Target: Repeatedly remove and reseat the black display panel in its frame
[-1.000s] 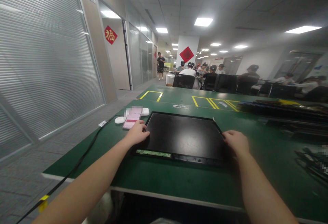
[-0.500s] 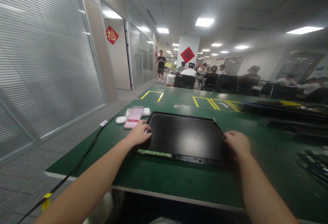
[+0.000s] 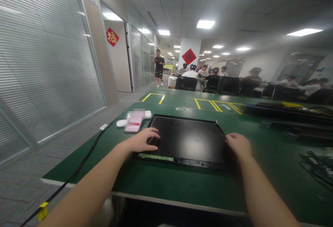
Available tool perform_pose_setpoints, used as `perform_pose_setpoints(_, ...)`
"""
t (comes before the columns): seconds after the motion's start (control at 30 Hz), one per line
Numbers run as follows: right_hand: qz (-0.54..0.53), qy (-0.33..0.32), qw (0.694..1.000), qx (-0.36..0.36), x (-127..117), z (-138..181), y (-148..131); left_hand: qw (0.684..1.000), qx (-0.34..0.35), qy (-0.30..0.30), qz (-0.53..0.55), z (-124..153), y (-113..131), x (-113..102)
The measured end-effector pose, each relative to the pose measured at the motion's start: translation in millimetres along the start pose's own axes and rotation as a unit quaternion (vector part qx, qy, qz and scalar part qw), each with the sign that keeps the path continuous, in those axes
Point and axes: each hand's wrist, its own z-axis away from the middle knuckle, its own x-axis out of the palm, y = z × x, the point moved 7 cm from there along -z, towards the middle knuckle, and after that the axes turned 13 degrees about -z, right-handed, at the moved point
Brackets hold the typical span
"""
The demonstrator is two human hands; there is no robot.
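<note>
A flat black display panel [image 3: 188,138] lies on the green table [image 3: 182,182], with a green circuit strip [image 3: 155,156] along its near left edge. My left hand [image 3: 143,141] rests on the panel's near left corner, fingers spread over the black surface. My right hand [image 3: 238,145] grips the panel's right edge, fingers curled around it.
A pink phone [image 3: 133,122] and a white charger [image 3: 121,123] lie left of the panel, with a black cable [image 3: 78,168] running off the table's left side. Stacked dark panels [image 3: 286,114] fill the right. People sit at desks behind; one person [image 3: 158,67] walks in the corridor.
My left hand has slid from the panel's left edge onto its top surface, fingers now spread. My right hand has stayed on the right edge. The person in the corridor has come closer.
</note>
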Motion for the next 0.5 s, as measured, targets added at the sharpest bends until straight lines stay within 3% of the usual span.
perform_pose_setpoints(0.07, -0.016, -0.012, 1.0, 0.013, 2, 3, -7, 1.0, 0.01, -0.003, 0.008, 1, 3, -3)
perform_pose_setpoints(0.23, -0.052, -0.061, 0.996, -0.049, 13, 8, -27, 0.999, 0.025, -0.023, 0.012, 2, 2, -4)
perform_pose_setpoints(0.5, -0.048, -0.078, 0.991, -0.093, 22, 9, -29, 0.998, 0.03, -0.035, 0.042, 5, -7, -8)
